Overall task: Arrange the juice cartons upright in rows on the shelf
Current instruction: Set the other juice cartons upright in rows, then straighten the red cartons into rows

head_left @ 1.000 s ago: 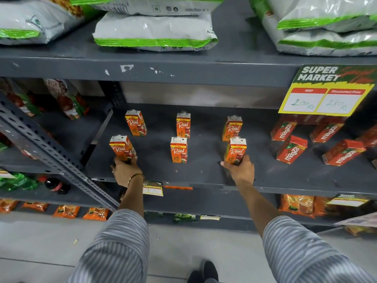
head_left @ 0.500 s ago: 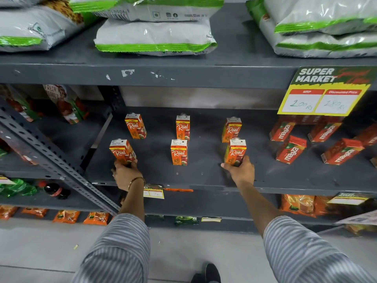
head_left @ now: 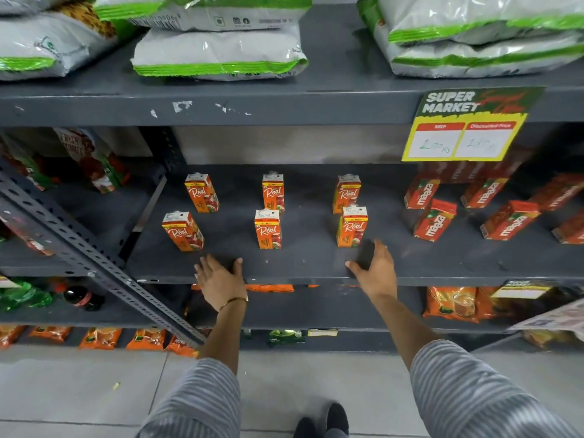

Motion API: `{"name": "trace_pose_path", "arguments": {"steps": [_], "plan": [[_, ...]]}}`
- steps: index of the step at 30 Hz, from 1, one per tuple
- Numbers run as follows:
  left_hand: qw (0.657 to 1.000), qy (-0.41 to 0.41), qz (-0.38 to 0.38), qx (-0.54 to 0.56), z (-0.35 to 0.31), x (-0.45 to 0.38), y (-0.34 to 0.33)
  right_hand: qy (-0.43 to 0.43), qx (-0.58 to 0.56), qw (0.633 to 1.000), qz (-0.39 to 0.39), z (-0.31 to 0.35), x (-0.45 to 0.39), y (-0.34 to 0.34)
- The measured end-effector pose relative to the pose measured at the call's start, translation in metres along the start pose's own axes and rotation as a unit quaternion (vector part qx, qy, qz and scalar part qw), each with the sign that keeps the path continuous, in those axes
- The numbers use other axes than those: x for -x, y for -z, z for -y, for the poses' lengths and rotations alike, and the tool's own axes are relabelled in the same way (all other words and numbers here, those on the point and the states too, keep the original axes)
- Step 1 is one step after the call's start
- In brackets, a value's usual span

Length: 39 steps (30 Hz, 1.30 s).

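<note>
Both hands off the cartons now

My left hand [head_left: 221,281] and right hand [head_left: 374,270] have let go, open and empty at the shelf [head_left: 309,263] edge; six juice cartons [head_left: 268,228] stand upright at 12 o'clock, two rows, seemingly finished

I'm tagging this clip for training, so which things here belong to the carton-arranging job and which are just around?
Part of the job:
- six orange Real juice cartons, upright in two rows of three
- middle shelf
- left hand and right hand, both empty

Just around:
- red Maaza cartons
- white and green bags above
- price sign
- orange packets below
</note>
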<state>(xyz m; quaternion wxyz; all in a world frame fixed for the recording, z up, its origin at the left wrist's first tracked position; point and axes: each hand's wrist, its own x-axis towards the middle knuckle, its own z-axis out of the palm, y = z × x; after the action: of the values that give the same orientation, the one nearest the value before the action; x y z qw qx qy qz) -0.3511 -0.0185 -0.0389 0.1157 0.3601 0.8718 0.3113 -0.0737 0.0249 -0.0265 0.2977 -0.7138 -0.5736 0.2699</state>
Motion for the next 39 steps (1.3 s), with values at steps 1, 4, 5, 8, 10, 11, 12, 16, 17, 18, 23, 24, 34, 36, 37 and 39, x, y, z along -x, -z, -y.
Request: {"name": "trace_pose_path", "arguments": {"steps": [1, 4, 5, 8, 10, 11, 12, 16, 17, 18, 23, 24, 34, 36, 37, 39], "plan": [[1.000, -0.024, 0.011, -0.008, -0.006, 0.012, -0.006, 0.008, 0.008, 1.000, 0.008, -0.005, 0.003, 0.004], [0.994, -0.100, 0.046, -0.017, -0.029, 0.051, -0.027, 0.009, 0.007, 1.000, 0.007, -0.020, 0.011, 0.021], [0.990, -0.126, 0.062, -0.021, -0.040, 0.066, -0.037, 0.003, 0.005, 1.000, -0.005, -0.027, 0.012, 0.030], [0.974, -0.188, 0.123, -0.014, -0.078, 0.109, -0.067, -0.033, 0.010, 0.999, -0.036, -0.051, 0.006, 0.061], [0.961, -0.224, 0.163, -0.001, -0.109, 0.136, -0.087, -0.057, 0.007, 0.996, -0.061, -0.068, -0.001, 0.083], [0.954, -0.239, 0.180, 0.006, -0.125, 0.149, -0.098, -0.067, 0.001, 0.995, -0.075, -0.077, -0.006, 0.094], [0.948, -0.250, 0.196, 0.011, -0.140, 0.160, -0.108, -0.075, -0.004, 0.993, -0.088, -0.086, -0.011, 0.105], [0.937, -0.262, 0.228, 0.016, -0.191, 0.188, -0.144, -0.107, -0.041, 0.983, -0.145, -0.115, -0.034, 0.142], [0.938, -0.257, 0.231, 0.016, -0.203, 0.192, -0.153, -0.112, -0.056, 0.979, -0.161, -0.122, -0.041, 0.151], [0.941, -0.246, 0.232, 0.020, -0.216, 0.196, -0.162, -0.116, -0.072, 0.976, -0.171, -0.129, -0.050, 0.160], [0.965, -0.158, 0.202, 0.051, -0.267, 0.204, -0.197, -0.097, -0.151, 0.972, -0.153, -0.156, -0.098, 0.195], [0.970, -0.136, 0.192, 0.056, -0.273, 0.204, -0.200, -0.096, -0.156, 0.972, -0.147, -0.159, -0.105, 0.198], [0.991, -0.056, 0.096, 0.069, -0.288, 0.208, -0.216, -0.098, -0.109, 0.984, -0.103, -0.167, -0.134, 0.207], [0.993, -0.053, 0.090, 0.064, -0.287, 0.210, -0.217, -0.092, -0.091, 0.988, -0.088, -0.169, -0.134, 0.209], [0.993, -0.053, 0.088, 0.064, -0.287, 0.211, -0.217, -0.087, -0.087, 0.989, -0.081, -0.170, -0.134, 0.210], [0.992, -0.055, 0.087, 0.070, -0.287, 0.212, -0.217, -0.088, -0.088, 0.990, -0.067, -0.172, -0.133, 0.211]]}}
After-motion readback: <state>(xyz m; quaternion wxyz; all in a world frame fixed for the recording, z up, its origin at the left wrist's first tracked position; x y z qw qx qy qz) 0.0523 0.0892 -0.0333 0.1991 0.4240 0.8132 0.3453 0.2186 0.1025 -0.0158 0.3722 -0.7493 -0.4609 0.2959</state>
